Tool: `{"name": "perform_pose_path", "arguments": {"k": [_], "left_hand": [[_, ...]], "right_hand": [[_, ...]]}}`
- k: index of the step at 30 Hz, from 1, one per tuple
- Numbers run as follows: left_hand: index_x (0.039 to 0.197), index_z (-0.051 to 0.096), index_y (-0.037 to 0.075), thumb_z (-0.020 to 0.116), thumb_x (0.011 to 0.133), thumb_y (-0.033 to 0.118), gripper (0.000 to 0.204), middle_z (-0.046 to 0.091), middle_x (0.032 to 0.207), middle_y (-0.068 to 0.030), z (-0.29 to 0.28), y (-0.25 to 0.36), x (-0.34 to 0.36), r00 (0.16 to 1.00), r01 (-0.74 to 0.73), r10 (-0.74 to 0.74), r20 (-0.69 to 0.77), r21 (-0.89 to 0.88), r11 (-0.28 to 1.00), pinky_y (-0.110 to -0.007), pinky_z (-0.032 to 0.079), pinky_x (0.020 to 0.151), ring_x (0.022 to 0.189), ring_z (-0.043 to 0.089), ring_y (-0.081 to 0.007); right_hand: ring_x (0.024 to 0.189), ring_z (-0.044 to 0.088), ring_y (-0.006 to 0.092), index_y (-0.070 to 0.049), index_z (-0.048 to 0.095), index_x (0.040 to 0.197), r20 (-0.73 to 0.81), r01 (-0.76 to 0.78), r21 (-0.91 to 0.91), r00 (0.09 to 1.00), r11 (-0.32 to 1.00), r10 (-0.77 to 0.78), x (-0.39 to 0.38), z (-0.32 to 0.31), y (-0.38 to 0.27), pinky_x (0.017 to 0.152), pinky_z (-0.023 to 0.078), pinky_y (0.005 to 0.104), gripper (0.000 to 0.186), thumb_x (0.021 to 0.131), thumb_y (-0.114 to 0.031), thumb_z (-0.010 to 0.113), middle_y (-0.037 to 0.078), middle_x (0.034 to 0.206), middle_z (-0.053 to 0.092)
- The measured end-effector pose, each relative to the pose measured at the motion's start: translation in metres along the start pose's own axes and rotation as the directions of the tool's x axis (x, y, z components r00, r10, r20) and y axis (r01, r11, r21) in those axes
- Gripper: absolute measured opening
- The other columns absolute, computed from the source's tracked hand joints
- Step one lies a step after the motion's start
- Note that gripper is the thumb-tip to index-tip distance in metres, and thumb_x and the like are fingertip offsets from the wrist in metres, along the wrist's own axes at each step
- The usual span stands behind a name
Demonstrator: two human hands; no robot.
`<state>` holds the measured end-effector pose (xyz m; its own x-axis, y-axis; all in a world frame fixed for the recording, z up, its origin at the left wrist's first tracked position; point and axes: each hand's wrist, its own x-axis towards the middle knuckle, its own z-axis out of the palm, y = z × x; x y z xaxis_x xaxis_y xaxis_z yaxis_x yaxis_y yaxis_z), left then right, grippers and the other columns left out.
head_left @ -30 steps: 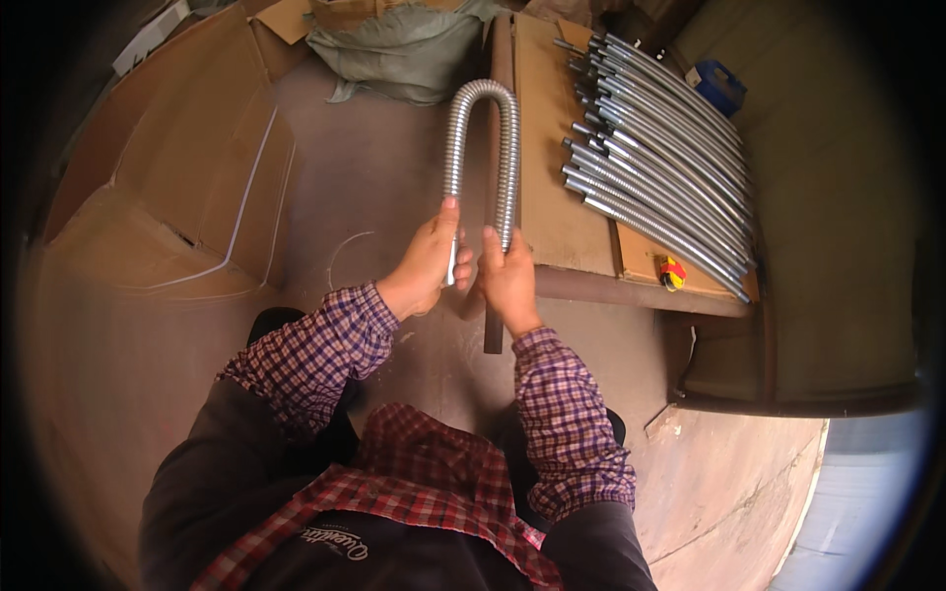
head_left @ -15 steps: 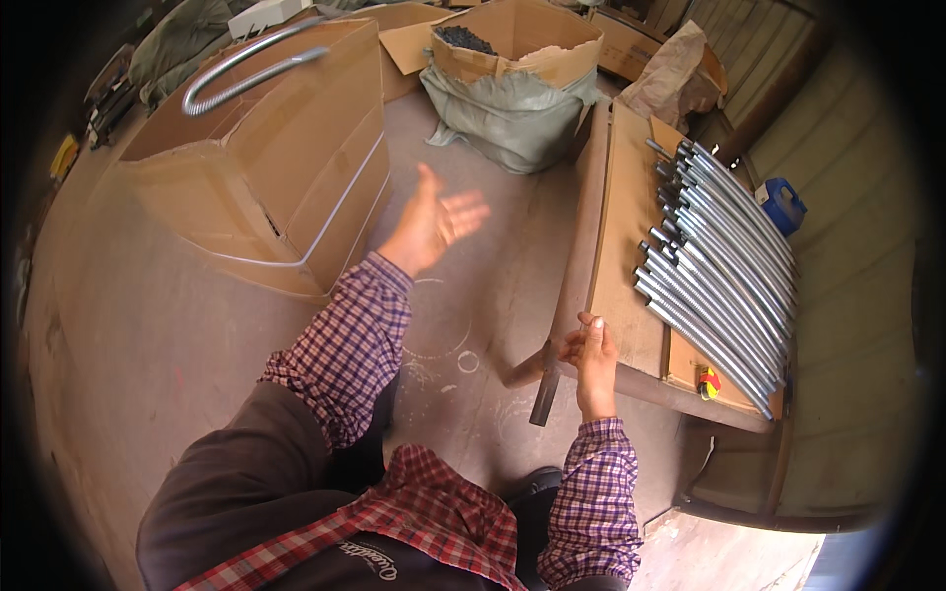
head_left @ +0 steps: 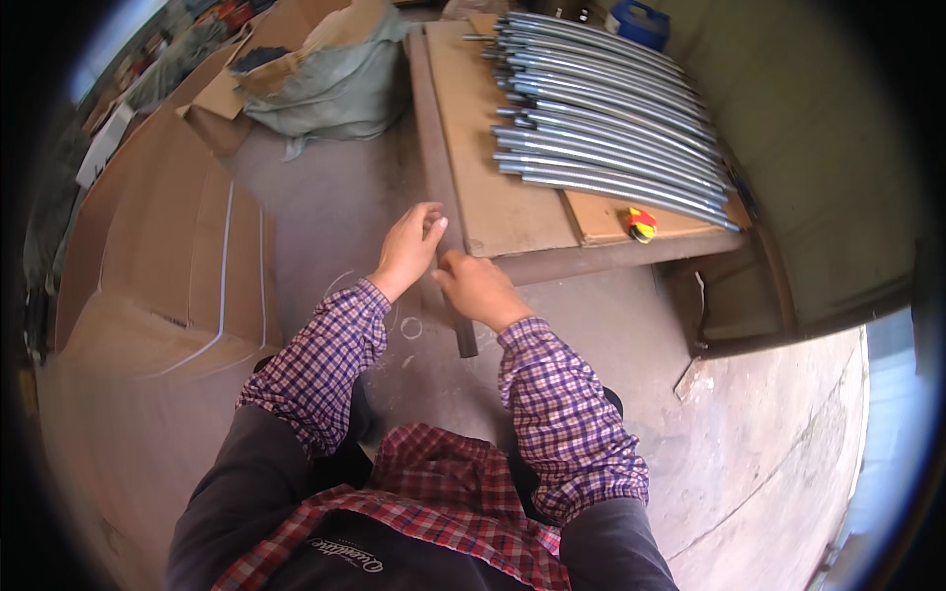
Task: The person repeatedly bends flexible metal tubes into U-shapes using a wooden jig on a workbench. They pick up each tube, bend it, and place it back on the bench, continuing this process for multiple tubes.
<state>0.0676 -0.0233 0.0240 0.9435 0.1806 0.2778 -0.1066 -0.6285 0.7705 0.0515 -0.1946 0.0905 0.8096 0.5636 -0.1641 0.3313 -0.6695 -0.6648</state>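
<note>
My left hand (head_left: 406, 249) is in front of the table's near left corner, its fingers loosely bent and the thumb apart. I see nothing between them. Close on its right, my right hand (head_left: 483, 290) has its fingers curled in and pressed together; whatever they may hold is hidden. Both hands are apart from the row of curved, ribbed silver metal hoses (head_left: 611, 118) lying side by side on the table. Below my right hand shows the dark table leg (head_left: 466, 338).
Cardboard (head_left: 512, 219) covers the table top, with a red and yellow tape measure (head_left: 641, 225) near its front edge. A blue jug (head_left: 639, 24) stands behind the hoses. To the left are a large strapped carton (head_left: 163, 256) and a box wrapped in grey-green cloth (head_left: 330, 94).
The view has turned right, so the table sits further left and higher. My left hand, spread before, has come beside my right hand with its fingers bent. The hose over the carton is out of view.
</note>
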Motion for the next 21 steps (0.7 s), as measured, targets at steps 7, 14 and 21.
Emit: {"name": "perform_pose_path", "arguments": {"k": [7,14,21], "left_hand": [[0.124,0.061,0.005,0.074,0.085,0.016,0.042,0.061,0.121,-0.0099,0.092,0.069,0.09,0.782,-0.603,0.594,0.191,0.477,0.64,-0.041,0.046,0.097,0.114,0.055,-0.0283],[0.107,0.06,0.005,0.056,0.089,0.01,0.019,0.058,0.105,-0.008,0.16,0.062,0.135,0.724,-0.66,0.571,0.386,0.628,0.412,-0.038,0.049,0.085,0.105,0.058,-0.0244],[0.099,0.055,0.006,0.061,0.092,0.019,0.016,0.066,0.091,-0.0134,0.154,0.073,0.137,0.78,-0.604,0.525,0.341,0.629,0.49,-0.044,0.053,0.075,0.089,0.064,-0.0317]], "right_hand": [[0.104,0.07,0.0374,-0.001,0.07,0.109,-0.002,-0.102,-0.26,0.994,0.96,0.105,-0.009,-0.014,0.029,0.089,0.056,0.0471,0.025,0.093,-0.014,0.057,0.023,0.109,0.072],[0.103,0.071,0.0369,-0.001,0.075,0.102,0.006,-0.056,-0.197,0.998,0.979,0.058,-0.019,-0.023,0.031,0.088,0.057,0.047,0.027,0.095,-0.013,0.051,0.023,0.109,0.072],[0.104,0.071,0.0377,0.001,0.073,0.102,-0.025,-0.031,-0.167,0.999,0.985,0.027,-0.021,-0.034,0.035,0.087,0.057,0.046,0.025,0.094,-0.01,0.052,0.023,0.108,0.072]]}}
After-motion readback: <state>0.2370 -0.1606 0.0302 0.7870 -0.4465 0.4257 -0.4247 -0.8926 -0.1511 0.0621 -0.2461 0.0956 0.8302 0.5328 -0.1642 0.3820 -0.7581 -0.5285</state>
